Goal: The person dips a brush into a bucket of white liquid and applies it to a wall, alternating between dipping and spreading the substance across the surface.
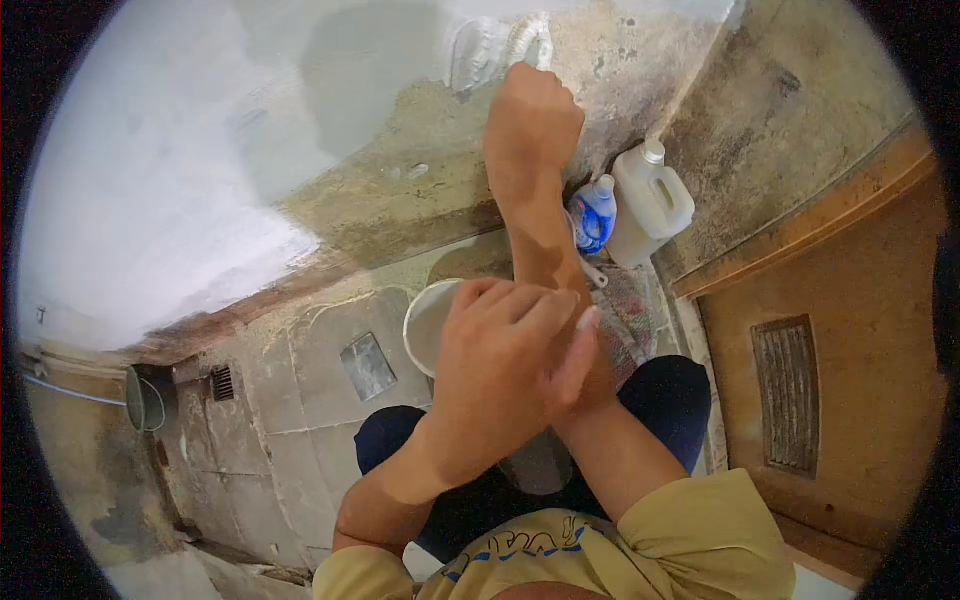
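My right arm is stretched forward, and my right hand (pixel 535 115) is closed in a fist with its back toward me. Nothing sticks out of that fist. Crossing over it from the left, my left hand (pixel 500 345) is closed round my right forearm (pixel 590 400) near the elbow, thumb along the arm. Its fingertips are hidden. Partly behind the left hand stands a white bucket (pixel 412 335). Right of my forearm are a blue-labelled white bottle (pixel 596 215) and a pale plastic jug (pixel 650 210) with a handle and cap.
A patterned cloth or mat (pixel 640 320) lies beside my right knee (pixel 675 395). A stained wall (pixel 420 170) rises in front. Right is a brown door (pixel 730 370) with a slatted vent (pixel 786 395). The tiled floor has a square metal plate (pixel 368 367), a drain grate (pixel 222 383) and a dark bucket (pixel 150 400).
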`<act>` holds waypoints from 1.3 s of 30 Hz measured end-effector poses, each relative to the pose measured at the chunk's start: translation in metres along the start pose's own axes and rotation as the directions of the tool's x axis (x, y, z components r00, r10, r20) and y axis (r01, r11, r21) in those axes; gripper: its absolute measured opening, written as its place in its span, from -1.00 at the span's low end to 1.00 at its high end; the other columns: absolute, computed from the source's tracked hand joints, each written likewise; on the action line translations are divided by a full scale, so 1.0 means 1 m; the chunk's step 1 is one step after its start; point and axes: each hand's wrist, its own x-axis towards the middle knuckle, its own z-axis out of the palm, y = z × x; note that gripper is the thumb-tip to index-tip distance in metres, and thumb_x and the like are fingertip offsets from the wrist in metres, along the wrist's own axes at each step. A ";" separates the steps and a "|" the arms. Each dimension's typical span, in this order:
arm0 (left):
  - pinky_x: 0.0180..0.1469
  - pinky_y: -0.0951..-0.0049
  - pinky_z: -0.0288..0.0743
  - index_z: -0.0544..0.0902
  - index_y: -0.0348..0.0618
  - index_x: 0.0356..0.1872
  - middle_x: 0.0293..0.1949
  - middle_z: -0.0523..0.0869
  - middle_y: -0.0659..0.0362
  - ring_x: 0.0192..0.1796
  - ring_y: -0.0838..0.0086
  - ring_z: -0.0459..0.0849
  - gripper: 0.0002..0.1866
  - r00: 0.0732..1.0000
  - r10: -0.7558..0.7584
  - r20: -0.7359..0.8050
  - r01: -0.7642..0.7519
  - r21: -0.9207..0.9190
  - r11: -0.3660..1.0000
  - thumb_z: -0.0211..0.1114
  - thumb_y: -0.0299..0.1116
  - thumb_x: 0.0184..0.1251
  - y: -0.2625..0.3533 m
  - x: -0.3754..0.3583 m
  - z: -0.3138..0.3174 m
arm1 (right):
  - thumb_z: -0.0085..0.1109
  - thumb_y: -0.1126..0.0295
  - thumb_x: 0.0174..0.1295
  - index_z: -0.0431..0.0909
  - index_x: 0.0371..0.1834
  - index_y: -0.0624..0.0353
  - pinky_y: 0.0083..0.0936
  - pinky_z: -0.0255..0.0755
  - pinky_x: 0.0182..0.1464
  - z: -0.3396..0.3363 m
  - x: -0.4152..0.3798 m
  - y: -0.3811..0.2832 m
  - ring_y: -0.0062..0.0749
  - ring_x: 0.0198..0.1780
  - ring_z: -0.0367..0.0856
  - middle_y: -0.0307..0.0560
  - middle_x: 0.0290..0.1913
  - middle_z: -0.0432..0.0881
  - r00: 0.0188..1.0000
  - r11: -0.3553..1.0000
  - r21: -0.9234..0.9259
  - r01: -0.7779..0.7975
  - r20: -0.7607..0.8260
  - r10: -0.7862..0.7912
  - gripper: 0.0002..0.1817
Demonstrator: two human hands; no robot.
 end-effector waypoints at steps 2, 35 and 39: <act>-0.16 0.29 0.49 0.71 -0.20 -0.34 -0.41 0.73 0.10 -0.33 0.23 0.71 -0.87 1.000 -0.005 -0.013 0.005 0.038 0.999 0.45 -0.49 0.06 0.004 -0.003 -0.005 | 0.13 0.42 0.15 0.59 -0.46 0.21 -0.10 0.57 -0.29 0.005 -0.001 0.012 0.06 -0.27 0.71 0.17 -0.38 0.68 0.996 0.998 0.045 0.050 -0.072 -0.047 -0.88; -0.17 0.25 0.51 0.69 -0.22 -0.28 -0.37 0.74 0.08 -0.33 0.20 0.69 -0.81 0.991 0.090 0.098 -0.087 -0.028 0.996 0.47 -0.41 0.09 0.026 -0.010 -0.003 | 0.04 0.15 0.46 0.37 0.10 0.18 -0.47 0.37 -0.16 -0.016 0.009 0.177 -0.50 -0.24 0.50 -0.11 -0.30 0.54 0.701 0.631 0.674 -0.385 0.658 -0.275 -0.65; -0.18 0.26 0.52 0.69 -0.22 -0.28 -0.36 0.73 0.07 -0.32 0.18 0.69 -0.80 0.989 0.088 0.117 -0.086 -0.023 0.996 0.47 -0.42 0.08 0.024 -0.005 0.002 | 0.20 0.15 0.35 0.42 0.08 0.31 -0.32 0.42 0.03 0.016 0.022 0.199 -0.23 -0.16 0.61 0.09 -0.20 0.64 0.852 0.737 0.672 -0.074 0.427 -0.304 -0.54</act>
